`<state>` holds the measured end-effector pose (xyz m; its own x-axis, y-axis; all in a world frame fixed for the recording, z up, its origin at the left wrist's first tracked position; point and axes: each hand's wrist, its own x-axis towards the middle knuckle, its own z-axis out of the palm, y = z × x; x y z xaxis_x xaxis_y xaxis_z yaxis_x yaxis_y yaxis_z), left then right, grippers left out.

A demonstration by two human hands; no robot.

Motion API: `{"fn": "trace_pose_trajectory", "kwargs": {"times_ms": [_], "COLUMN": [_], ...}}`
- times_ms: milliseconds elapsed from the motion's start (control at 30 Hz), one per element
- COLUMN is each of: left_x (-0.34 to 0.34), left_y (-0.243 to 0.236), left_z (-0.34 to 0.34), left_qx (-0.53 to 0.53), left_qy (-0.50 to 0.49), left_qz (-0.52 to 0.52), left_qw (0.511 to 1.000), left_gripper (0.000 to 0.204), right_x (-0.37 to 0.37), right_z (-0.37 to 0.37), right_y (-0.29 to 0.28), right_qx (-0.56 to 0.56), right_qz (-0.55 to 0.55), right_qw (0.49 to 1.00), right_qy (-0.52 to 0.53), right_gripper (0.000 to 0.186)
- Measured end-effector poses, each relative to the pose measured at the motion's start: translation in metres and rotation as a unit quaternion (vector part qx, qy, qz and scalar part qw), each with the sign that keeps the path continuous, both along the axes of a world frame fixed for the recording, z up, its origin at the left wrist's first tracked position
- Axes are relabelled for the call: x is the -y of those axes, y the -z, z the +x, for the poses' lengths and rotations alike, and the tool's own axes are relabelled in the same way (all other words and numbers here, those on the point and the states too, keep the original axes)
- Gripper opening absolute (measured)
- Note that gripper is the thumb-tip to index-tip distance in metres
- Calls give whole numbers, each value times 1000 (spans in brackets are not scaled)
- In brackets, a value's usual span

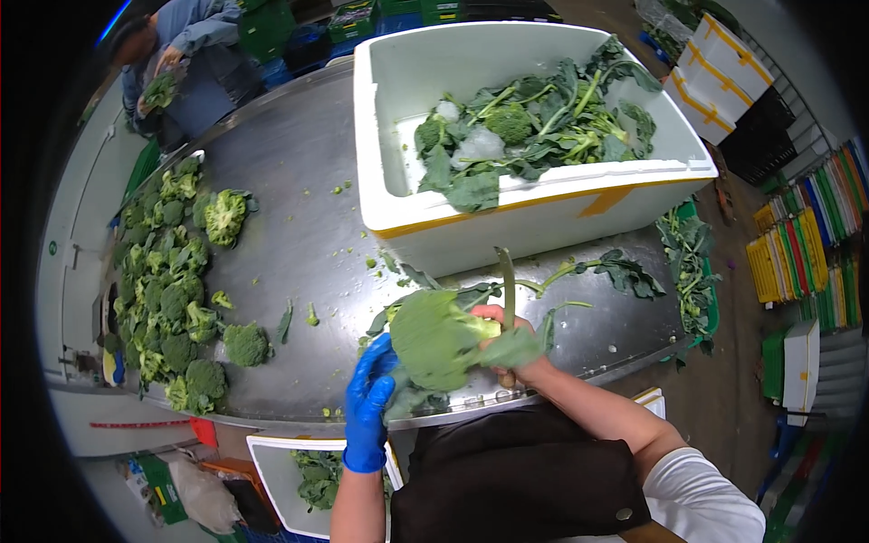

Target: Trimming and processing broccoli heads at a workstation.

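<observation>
My left hand [367, 407], in a blue glove, grips the left side of a large broccoli head [425, 335] with leaves attached. My bare right hand [520, 362], partly hidden by a leaf, is closed on a knife [506, 285] held upright beside the pale cut stem. Loose leaves and stalks [606, 271] lie on the steel table [272, 181] just beyond my hands. Many broccoli florets and heads [181, 299] are piled along the table's left side, with scattered small bits.
A white foam box [543, 213] with leaves and ice stands at the back. A green crate [704, 312] of trimmings is at the right edge, a foam box [276, 480] below. A co-worker [190, 41] holds greens at back left. Stacked crates [787, 258] stand at right.
</observation>
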<state>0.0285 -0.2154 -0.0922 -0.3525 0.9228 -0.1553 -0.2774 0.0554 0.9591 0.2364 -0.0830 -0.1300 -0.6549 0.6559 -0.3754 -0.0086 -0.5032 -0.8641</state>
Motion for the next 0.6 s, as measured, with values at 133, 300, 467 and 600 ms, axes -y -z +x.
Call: {"fn": "trace_pose_trajectory", "kwargs": {"times_ms": [133,300,467,600], "left_x": [9,33,50,58], "left_y": [27,68,95,110], "left_z": [-11,-46,-86,-106], "left_qx": [215,242,288,55], "left_qy": [-56,-131,-103,-260], "left_qz": [-75,-42,115,-3], "left_qw": [972,961,945,964], "left_gripper": [83,78,73,70], "right_x": [9,24,41,40], "right_z": [-40,-64,-75,-80], "right_y": [-26,-53,-55,-38], "right_qx": [35,17,-75,80], "right_qz": [438,615,462,212], "right_qw": [898,770,872,959], "right_qy": [-34,-169,-146,-168], "right_gripper": [40,50,47,41]}}
